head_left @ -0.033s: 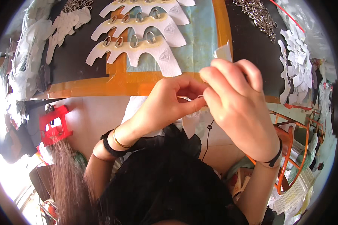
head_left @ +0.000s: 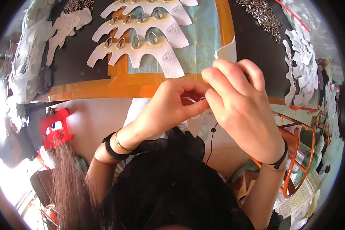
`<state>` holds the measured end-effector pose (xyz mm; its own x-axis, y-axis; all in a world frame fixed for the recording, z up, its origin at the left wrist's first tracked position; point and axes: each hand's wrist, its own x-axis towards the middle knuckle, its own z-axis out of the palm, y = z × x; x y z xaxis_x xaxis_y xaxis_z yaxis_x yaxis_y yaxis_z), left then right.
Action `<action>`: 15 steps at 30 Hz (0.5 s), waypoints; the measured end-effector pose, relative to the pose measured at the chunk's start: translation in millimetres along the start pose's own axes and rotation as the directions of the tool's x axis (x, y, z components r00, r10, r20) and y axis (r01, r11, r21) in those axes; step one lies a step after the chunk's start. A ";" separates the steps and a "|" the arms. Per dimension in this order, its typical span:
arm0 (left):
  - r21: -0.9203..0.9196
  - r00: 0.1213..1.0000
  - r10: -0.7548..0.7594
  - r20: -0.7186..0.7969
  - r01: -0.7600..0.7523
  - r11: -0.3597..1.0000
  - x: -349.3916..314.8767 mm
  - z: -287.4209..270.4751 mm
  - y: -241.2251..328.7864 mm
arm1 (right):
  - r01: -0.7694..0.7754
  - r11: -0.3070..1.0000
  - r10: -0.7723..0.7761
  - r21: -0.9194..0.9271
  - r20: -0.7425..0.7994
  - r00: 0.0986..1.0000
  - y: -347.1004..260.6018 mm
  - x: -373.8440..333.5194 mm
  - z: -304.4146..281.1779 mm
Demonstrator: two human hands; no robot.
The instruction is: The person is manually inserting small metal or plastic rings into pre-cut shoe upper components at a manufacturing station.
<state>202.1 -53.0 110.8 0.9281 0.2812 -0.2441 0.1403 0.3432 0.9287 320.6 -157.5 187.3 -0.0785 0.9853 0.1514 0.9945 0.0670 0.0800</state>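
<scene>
My left hand (head_left: 170, 103) and my right hand (head_left: 241, 107) meet just off the near edge of the work table, fingers pinched together. Between them is a white curved cut-out piece (head_left: 227, 51); one end rises beyond my right hand and another hangs below my fingers. Its middle is hidden by my hands, and a small bit of metal seems to show at the fingertips. On the table ahead, similar white cut-outs (head_left: 172, 67) lie in overlapping rows, with oval metal rings (head_left: 152, 37) standing along their yellowish glued edges.
Metal rings (head_left: 262, 19) are heaped at the back right, more rings (head_left: 78, 4) at the back left. Loose white cut-outs (head_left: 71, 25) lie left, others (head_left: 304, 57) right. Orange tape (head_left: 92, 90) borders the table. A red stool (head_left: 57, 128) and an orange chair (head_left: 295, 153) flank me.
My right hand has shifted very slightly left and up. The far end of the white piece has tilted left, and its lower end has moved up a little. The table things look the same.
</scene>
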 end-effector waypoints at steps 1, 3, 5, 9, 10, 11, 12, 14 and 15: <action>0.101 1.000 0.014 0.005 -0.014 0.995 1.3 -0.1 1.0 | -0.003 1.000 0.002 0.020 0.047 0.999 0.8 0.0 -1.4; 0.142 0.999 -0.005 0.040 -0.001 0.990 9.1 -4.7 0.4 | -0.046 0.994 0.042 0.098 0.040 0.998 4.8 -1.4 -2.6; 0.139 1.000 -0.009 0.021 0.005 0.990 6.1 -10.2 -2.0 | -0.038 0.973 0.048 0.227 -0.035 0.998 8.8 2.2 -7.9; -0.370 0.997 -0.054 -0.048 0.032 0.929 4.5 -1.1 -2.6 | -0.145 0.896 0.335 0.420 -0.422 0.842 16.3 -3.8 -14.3; -0.371 0.999 -0.047 -0.014 0.038 0.928 9.4 4.0 -3.0 | -0.231 0.855 0.459 0.464 -0.469 0.754 10.5 -13.2 -14.0; -0.466 0.999 -0.039 0.001 0.035 0.884 14.1 9.0 -4.7 | -0.232 0.862 0.458 0.450 -0.499 0.736 10.2 -20.1 -7.4; -0.556 0.999 -0.032 0.016 0.035 0.831 19.0 14.4 -5.1 | -0.233 0.869 0.456 0.436 -0.527 0.717 9.8 -27.2 -0.2; -0.563 0.999 -0.030 0.017 0.034 0.826 26.2 19.6 -4.4 | -0.281 0.859 0.481 0.429 -0.486 0.729 1.1 -31.4 17.9; -0.624 0.999 -0.042 0.014 0.041 0.780 28.7 21.8 -2.3 | -0.326 0.820 0.542 0.471 -0.455 0.706 -4.2 -34.2 24.2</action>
<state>236.0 -65.2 107.7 0.9261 0.2540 -0.2789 -0.0673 0.8388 0.5403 320.8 -187.7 158.0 0.4528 0.6610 0.5984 0.8731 -0.1924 -0.4480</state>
